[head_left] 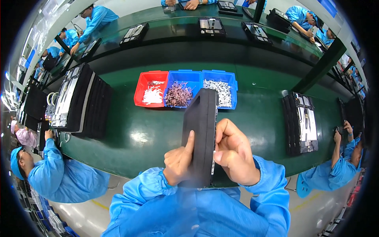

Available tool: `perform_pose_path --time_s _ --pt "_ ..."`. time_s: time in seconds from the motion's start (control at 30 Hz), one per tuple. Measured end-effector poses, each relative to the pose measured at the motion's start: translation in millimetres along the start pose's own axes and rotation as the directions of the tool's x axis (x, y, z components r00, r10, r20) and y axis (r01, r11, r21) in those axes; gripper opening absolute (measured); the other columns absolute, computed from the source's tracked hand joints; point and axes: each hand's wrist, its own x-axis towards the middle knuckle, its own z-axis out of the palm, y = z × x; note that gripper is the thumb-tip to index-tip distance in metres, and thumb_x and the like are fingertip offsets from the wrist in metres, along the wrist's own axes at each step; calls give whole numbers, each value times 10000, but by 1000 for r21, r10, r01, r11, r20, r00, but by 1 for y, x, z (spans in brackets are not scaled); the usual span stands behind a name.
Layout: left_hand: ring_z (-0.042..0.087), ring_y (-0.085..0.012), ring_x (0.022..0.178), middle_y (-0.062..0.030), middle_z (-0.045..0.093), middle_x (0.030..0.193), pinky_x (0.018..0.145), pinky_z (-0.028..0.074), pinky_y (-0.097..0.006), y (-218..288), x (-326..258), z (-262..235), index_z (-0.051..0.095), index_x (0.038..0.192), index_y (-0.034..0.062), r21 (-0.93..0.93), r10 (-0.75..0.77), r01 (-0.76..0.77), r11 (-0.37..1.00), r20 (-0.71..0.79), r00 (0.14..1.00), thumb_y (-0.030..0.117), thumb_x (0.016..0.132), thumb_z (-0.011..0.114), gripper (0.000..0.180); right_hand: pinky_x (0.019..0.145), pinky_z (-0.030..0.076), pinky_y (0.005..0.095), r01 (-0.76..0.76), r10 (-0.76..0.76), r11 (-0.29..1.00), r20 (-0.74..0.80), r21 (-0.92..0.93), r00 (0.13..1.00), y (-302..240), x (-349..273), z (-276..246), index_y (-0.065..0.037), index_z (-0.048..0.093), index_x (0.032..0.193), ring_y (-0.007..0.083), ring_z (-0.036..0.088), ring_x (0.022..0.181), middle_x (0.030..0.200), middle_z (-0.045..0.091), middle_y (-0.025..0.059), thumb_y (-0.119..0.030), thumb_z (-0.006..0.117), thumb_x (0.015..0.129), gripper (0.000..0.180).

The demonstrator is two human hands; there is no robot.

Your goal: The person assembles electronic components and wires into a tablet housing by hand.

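Observation:
A black slab-shaped tray (pixel 196 138) stands on edge in front of me, its narrow side toward the camera. My left hand (pixel 178 161) holds it from the left, index finger stretched along its dark face. My right hand (pixel 236 154) is at its right side, thumb and index finger pinched close to the edge. A small pale spot shows by the thumb; what the pinch holds is too small to name. The tray's right face is mostly turned from view. Behind it are a red bin (pixel 139 94) of small white parts, a blue bin (pixel 182 75) of purplish parts and another blue bin (pixel 234 96) of whitish parts.
On the green table (pixel 130 154), a tall stack of black trays with silver electronic parts (pixel 85 102) stands left, a smaller stack (pixel 301 124) right. A dark green post (pixel 321 69) rises at right. Co-workers sit both sides; a raised line behind carries more trays (pixel 212 27).

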Motion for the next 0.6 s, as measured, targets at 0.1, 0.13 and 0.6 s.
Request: perform_pose_path --time_s 0.1,0.13,0.6 --pt "553 -121 445 -51 553 569 430 428 -279 1 0 0 570 1337 -188 -8 -9 9 1000 29 1000 6 759 740 633 834 402 282 87 -87 996 -14 8 996 13 -6 6 -46 431 1183 115 462 922 1010 469 42 24 607 829 402" --pt "554 -122 444 -53 554 570 429 428 -280 1 1 1 568 1336 -191 -12 -10 10 1000 9 1000 4 759 739 633 857 386 288 139 -139 990 -8 10 990 17 -8 8 -51 408 1208 125 447 944 1034 442 46 21 608 803 457" --pt "613 -236 833 -64 657 931 765 521 -382 -20 -43 -30 683 1073 60 -182 -401 453 873 263 878 214 897 735 239 921 448 330 425 -450 771 65 -475 890 -13 -12 -7 -18 485 1225 160 551 1022 1153 574 109 0 672 914 363"
